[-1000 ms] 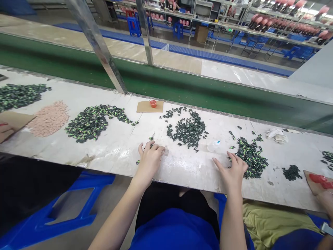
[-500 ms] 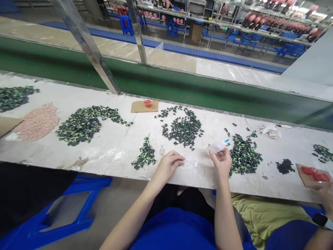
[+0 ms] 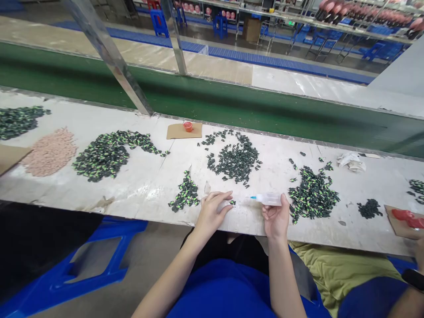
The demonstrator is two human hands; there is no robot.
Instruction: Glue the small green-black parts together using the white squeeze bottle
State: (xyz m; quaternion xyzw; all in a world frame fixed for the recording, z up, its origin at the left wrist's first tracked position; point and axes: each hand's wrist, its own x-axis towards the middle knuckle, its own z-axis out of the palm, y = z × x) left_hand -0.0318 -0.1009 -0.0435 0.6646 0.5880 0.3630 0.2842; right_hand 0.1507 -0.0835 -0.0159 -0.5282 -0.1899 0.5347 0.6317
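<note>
My right hand (image 3: 275,217) is closed around a translucent squeeze bottle (image 3: 267,198) with a blue needle tip that points left. My left hand (image 3: 213,210) rests at the table's front edge, thumb and index finger apart. Just at those fingertips lies a small black-and-green piece (image 3: 232,202); whether the thumb touches it I cannot tell. A gap separates the needle from this piece. Beyond my hands spreads a pile of dark green pieces (image 3: 236,162). Black-and-green pieces form a small pile (image 3: 186,193) left of my left hand and a larger pile (image 3: 311,194) right of the bottle.
Farther left are another black-and-green pile (image 3: 101,159) and a pink pile (image 3: 51,152). A red cup (image 3: 188,126) stands on cardboard (image 3: 174,131). Crumpled tissue (image 3: 351,162) and a small black pile (image 3: 369,208) lie right. A co-worker's arm (image 3: 412,302) shows at lower right.
My right hand has turned the bottle so its needle swings from pointing right to pointing left. My left fingers have parted, and the black-and-green piece now shows at their tips.
</note>
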